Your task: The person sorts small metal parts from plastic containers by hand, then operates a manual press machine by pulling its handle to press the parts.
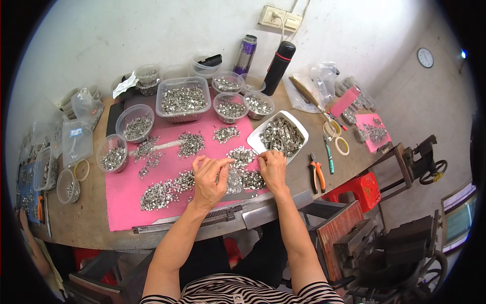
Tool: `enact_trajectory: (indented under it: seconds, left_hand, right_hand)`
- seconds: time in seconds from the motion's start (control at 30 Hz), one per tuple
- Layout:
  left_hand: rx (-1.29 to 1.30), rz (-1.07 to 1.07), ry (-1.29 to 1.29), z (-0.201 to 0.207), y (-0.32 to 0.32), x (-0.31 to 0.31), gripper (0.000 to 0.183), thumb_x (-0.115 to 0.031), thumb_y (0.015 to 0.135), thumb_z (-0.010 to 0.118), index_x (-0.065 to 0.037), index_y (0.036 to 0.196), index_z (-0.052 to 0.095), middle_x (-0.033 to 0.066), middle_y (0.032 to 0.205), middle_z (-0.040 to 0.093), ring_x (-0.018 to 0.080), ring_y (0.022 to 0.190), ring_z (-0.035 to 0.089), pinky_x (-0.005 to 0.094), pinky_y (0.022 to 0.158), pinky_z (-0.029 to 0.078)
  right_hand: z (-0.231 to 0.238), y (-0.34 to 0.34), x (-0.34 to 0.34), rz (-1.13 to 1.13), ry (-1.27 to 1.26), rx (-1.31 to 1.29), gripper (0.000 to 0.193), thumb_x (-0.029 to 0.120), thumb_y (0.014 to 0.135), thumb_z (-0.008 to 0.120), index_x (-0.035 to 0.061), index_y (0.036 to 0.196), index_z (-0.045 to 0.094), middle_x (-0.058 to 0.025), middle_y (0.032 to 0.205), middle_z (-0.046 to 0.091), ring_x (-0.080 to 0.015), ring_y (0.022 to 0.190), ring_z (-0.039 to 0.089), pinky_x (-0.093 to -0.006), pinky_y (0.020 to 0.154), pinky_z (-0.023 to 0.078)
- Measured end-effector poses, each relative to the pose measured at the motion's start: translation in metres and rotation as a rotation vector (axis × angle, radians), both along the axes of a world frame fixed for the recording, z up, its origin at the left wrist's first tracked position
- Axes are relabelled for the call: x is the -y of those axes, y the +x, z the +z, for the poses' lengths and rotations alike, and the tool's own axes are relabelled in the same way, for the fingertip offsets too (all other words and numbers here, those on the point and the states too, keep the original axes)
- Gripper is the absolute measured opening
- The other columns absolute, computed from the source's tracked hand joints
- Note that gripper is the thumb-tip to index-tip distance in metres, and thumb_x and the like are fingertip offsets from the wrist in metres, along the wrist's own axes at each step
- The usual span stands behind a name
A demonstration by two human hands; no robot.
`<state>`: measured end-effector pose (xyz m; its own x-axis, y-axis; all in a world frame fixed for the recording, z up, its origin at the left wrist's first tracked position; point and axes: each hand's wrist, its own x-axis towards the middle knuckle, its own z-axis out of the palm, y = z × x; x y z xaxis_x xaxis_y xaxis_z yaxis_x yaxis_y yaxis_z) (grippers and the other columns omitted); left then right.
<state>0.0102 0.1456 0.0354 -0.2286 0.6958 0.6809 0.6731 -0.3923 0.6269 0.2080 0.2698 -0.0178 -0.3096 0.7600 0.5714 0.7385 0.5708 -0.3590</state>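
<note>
Over the front of a pink mat (121, 197), my left hand (208, 178) is closed with its fingers curled. Its index finger points right, toward a heap of small shiny metal pieces (241, 156). My right hand (273, 171) is also closed, its fingertips pressed together beside that heap and near the front of a white tray (302, 127) full of metal pieces. Whatever either hand pinches is too small to make out. Between the hands lies a clear plastic bag (234, 181), partly covering more pieces. A wide metal heap (164, 193) spreads left of my left hand.
Plastic tubs of metal pieces, including a large square tub (183, 100), stand behind the mat. Orange-handled pliers (317, 175), a green-handled tool (329, 156) and tape rolls (341, 146) lie at right. A black flask (279, 68) stands behind. Another person's arm (33, 243) shows at far left.
</note>
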Motion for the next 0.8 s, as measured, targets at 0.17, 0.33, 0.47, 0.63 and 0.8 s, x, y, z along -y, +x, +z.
enact_trajectory:
  seconds: [0.17,0.33,0.47,0.63,0.8]
  left_hand:
    - [-0.003,-0.005,0.021,0.002,0.001,-0.001,0.013,-0.006,0.094,0.065,-0.011,0.103,0.073,0.0012,0.078,0.064,0.0190,0.072,0.059,0.0409,0.098,0.036]
    - [-0.008,-0.065,-0.061,0.001,0.007,-0.005,0.011,-0.013,0.096,0.066,-0.012,0.105,0.073,0.0011,0.084,0.068,0.0198,0.082,0.062,0.0419,0.103,0.033]
    - [-0.161,-0.195,-0.216,-0.007,0.024,0.010,0.009,-0.017,0.092,0.070,-0.013,0.099,0.073,0.0012,0.092,0.071,0.0203,0.094,0.063,0.0496,0.105,0.030]
    - [-0.265,-0.243,-0.268,-0.039,0.042,0.019,0.006,-0.018,0.089,0.071,-0.017,0.094,0.074,0.0012,0.086,0.065,0.0212,0.091,0.059,0.0544,0.102,0.030]
    - [-0.354,-0.258,-0.298,-0.044,0.045,0.014,0.007,-0.020,0.087,0.074,-0.020,0.094,0.076,0.0001,0.084,0.060,0.0206,0.092,0.058,0.0540,0.103,0.030]
  right_hand:
    - [-0.007,-0.004,-0.011,0.015,0.032,0.026,0.009,0.011,0.084,0.073,0.0072,0.087,0.066,-0.0110,0.089,0.062,-0.0320,0.091,0.058,-0.0451,0.082,0.041]
    - [-0.006,-0.002,-0.019,0.051,0.029,0.071,0.008,0.009,0.087,0.069,0.0049,0.087,0.063,-0.0138,0.090,0.064,-0.0344,0.091,0.060,-0.0464,0.083,0.042]
    - [0.000,0.011,-0.009,0.105,-0.035,-0.023,0.007,0.009,0.088,0.067,0.0045,0.087,0.062,-0.0134,0.088,0.063,-0.0337,0.088,0.060,-0.0462,0.081,0.042]
    - [0.004,0.027,0.005,0.110,-0.196,-0.196,0.005,0.009,0.088,0.069,0.0056,0.088,0.065,-0.0091,0.084,0.064,-0.0291,0.083,0.063,-0.0436,0.077,0.042]
    - [-0.001,0.020,-0.003,0.143,-0.138,-0.202,0.005,0.011,0.087,0.073,0.0089,0.091,0.074,-0.0089,0.086,0.065,-0.0293,0.085,0.064,-0.0434,0.079,0.042]
